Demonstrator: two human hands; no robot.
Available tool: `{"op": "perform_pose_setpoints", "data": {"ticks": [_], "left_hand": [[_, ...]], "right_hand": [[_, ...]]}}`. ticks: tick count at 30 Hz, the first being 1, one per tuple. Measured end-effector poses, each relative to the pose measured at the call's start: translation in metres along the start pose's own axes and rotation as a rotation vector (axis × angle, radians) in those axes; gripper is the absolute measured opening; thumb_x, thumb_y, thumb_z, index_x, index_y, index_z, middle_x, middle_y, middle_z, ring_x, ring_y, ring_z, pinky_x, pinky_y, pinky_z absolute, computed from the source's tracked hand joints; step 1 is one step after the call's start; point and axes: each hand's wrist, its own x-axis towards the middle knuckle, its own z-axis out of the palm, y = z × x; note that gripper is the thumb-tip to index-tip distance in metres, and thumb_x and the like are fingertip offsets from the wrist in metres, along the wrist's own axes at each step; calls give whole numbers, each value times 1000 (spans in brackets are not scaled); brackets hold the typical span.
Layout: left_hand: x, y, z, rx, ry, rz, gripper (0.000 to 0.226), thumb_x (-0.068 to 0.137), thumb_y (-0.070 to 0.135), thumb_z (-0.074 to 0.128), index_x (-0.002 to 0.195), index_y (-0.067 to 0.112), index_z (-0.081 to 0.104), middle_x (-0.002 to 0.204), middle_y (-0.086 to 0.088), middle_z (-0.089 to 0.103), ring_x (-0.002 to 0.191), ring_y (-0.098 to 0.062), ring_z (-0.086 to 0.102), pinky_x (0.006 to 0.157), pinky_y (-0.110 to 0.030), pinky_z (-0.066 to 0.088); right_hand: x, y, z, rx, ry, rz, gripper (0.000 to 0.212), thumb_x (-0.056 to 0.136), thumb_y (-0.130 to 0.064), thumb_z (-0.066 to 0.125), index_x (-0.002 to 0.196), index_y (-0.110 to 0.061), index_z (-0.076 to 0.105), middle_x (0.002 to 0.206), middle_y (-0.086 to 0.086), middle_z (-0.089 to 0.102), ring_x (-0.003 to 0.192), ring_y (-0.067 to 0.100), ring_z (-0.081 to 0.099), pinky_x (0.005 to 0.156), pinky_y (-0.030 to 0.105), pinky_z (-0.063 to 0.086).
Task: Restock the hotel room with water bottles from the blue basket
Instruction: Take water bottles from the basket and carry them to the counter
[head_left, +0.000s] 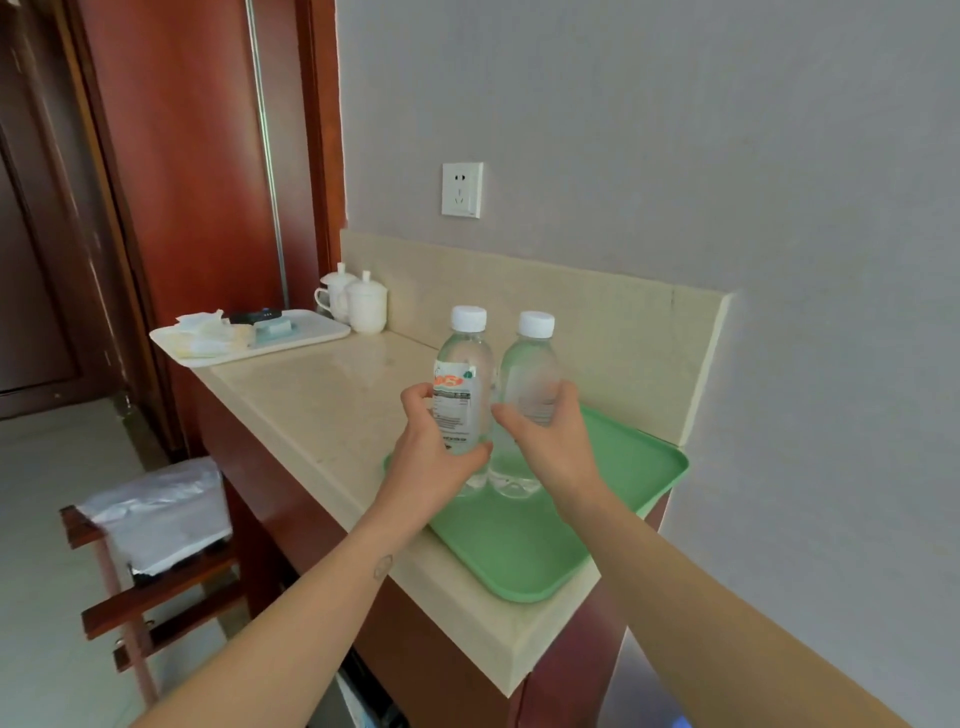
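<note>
The left hand (431, 462) has its fingers and thumb curled round the labelled water bottle (465, 364), gripping it at the label. The right hand (553, 441) is wrapped the same way round the second water bottle (530, 374), whose label faces away. Both bottles stand upright with white caps on, just beside each other, at the far left part of the green tray (519, 551); their bases appear to rest on the tray floor. The tray sits at the near right end of the beige counter (322, 405), its near corner reaching the counter's edge. A low stone backsplash (597, 322) rises just behind the bottles, with a wall socket (462, 189) above it. At the far left end of the counter lies a white tray (311, 332) holding sachets and small items, with two lidded white cups (366, 304) beside it. Left of the counter, on the floor, a wooden rack (156, 597) carries a bin lined with plastic (161, 514).
</note>
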Motion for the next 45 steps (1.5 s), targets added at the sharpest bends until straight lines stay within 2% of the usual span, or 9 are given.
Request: {"op": "perform_pose_setpoints", "data": {"ticks": [5,9,13,16,19,27,33,40,45], "left_hand": [[7,0,-3,41,-62,-103,66,72,30,74,110,33,19,102,11,65,87,-6,65,71,-28,53],[0,9,-14,51,-110,-104,83,74,34,77,132,22,19,120,16,49,106,-3,54,87,-21,44],[-53,36,5,-34,431,474,71,78,28,67,138,12,32,138,0,37,135,-19,35,113,-37,29],[-96,65,53,9,356,934,53,77,17,60,126,9,43,132,-10,44,129,-28,43,109,-39,33],[-135,75,112,85,155,1067,46,76,14,59,120,12,44,124,-7,48,115,-26,49,101,-32,35],[-271,-1,295,340,-813,465,46,88,19,55,131,10,42,127,-10,50,115,-28,50,93,-41,42],[-365,-56,395,489,-1391,220,48,93,29,56,131,5,40,124,-17,52,109,-36,54,83,-42,46],[-422,-113,446,746,-1629,32,44,90,12,58,129,-2,45,100,-15,56,91,-30,60,67,-35,43],[-449,-144,452,790,-1616,-100,70,83,25,73,137,3,34,134,-17,47,119,-34,54,91,-41,50]], "right_hand": [[0,-2,-5,-15,1,14,58,75,-23,79,121,-17,45,112,6,62,102,19,64,92,44,53],[-1,-9,-20,10,-91,33,79,73,-24,84,132,-20,31,101,-6,59,89,-1,61,76,21,53],[-14,10,-57,19,260,-64,41,82,-33,73,113,-30,47,87,-8,57,74,-5,54,69,18,41],[-36,42,-101,46,549,-75,13,88,-20,58,98,-23,50,65,-8,47,55,1,46,62,26,39],[-74,87,-144,-95,578,3,11,85,-15,55,93,-21,50,60,-9,46,51,1,44,57,22,40],[-229,236,-275,-475,554,551,8,84,-21,58,92,-18,57,76,-1,64,82,29,64,75,37,48],[-358,316,-321,-713,-71,1159,31,95,-15,49,118,1,61,122,22,62,114,32,60,88,33,48],[-404,356,-323,-1135,-511,996,41,93,-17,56,132,-6,50,136,15,51,129,29,47,102,36,42],[-405,378,-312,-1465,-842,1023,64,94,-40,56,148,-13,33,149,15,33,136,33,29,108,38,30]]}}
